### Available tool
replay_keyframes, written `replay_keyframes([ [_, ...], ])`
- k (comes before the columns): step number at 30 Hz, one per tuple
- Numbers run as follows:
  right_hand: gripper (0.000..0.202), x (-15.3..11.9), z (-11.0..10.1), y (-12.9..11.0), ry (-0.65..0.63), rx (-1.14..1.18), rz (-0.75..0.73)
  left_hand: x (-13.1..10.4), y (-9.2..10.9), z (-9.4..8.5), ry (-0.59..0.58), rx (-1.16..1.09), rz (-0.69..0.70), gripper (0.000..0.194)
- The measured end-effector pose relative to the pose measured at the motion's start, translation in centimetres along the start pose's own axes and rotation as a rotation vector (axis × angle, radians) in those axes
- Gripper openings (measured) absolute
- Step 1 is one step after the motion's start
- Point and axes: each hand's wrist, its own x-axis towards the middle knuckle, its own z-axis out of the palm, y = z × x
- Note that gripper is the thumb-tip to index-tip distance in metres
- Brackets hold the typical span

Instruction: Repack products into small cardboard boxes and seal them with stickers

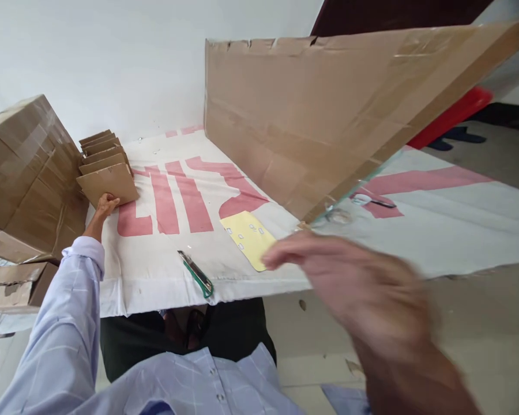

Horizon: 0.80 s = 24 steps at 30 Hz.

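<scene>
My left hand [107, 204] reaches out to the far left, its fingers closed on the lower edge of the front cardboard piece [108, 183]. Behind that piece several more cardboard pieces [98, 147] stand in a leaning row. Blurred by motion, my right hand [358, 276] is in the right foreground. Its fingertips overlap the right edge of a yellow sheet [247, 236] with small white marks; whether they touch it or hold anything cannot be told. Between my hands a green utility knife [196, 275] lies near the table's front edge, its blade end pointing away from me.
A large taped cardboard box [30, 178] stands at the left, with a smaller box [15, 285] before it. On the right, a big cardboard panel [303, 109] rises from the cloth-covered table [155, 288]. Scissors [372, 200] and a tape roll [338, 216] lie beside its base.
</scene>
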Motion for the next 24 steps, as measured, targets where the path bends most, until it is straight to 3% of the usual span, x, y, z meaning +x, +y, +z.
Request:
replay_keyframes([
  [2, 0.027, 0.1, 1.9, 0.2, -0.132, -0.101, 0.136, -0.4, 0.5, -0.5, -0.013, -0.007, 0.017, 0.049],
  [5, 0.029, -1.0, 6.8, 4.4, -0.325, -0.407, 0.258, -2.3, 2.1, -0.9, -0.038, 0.001, 0.073, 0.065],
  [8, 0.032, -2.6, 11.1, 9.1, -0.44, -0.692, 0.304, -6.1, 3.6, -1.7, -0.083, 0.029, 0.161, 0.069],
  [10, 0.03, -3.3, 12.6, 11.0, -0.461, -0.819, 0.306, -9.6, 3.7, -3.6, -0.134, 0.061, 0.248, 0.07],
  [12, 0.026, -3.6, 13.1, 11.8, -0.463, -0.889, 0.287, -13.5, 2.7, -7.1, -0.192, 0.156, 0.418, 0.079],
  [14, 0.022, -3.7, 13.0, 12.1, -0.484, -0.9, 0.26, -16.9, 0.7, -11.9, -0.196, 0.312, 0.541, 0.099],
  [16, 0.019, -3.6, 12.7, 12.2, -0.514, -0.886, 0.247, -19.2, -1.8, -16.9, -0.229, 0.464, 0.449, 0.115],
  [18, 0.018, -3.5, 12.2, 12.3, -0.541, -0.87, 0.241, -20.5, -4.2, -20.7, -0.269, 0.579, 0.287, 0.121],
  [21, 0.021, -3.3, 11.5, 12.4, -0.592, -0.85, 0.218, -21.5, -6.4, -22.9, -0.344, 0.72, 0.154, 0.123],
  [24, 0.023, -3.0, 10.8, 12.5, -0.627, -0.833, 0.205, -22.4, -7.3, -22.8, -0.352, 0.81, 0.142, 0.115],
])
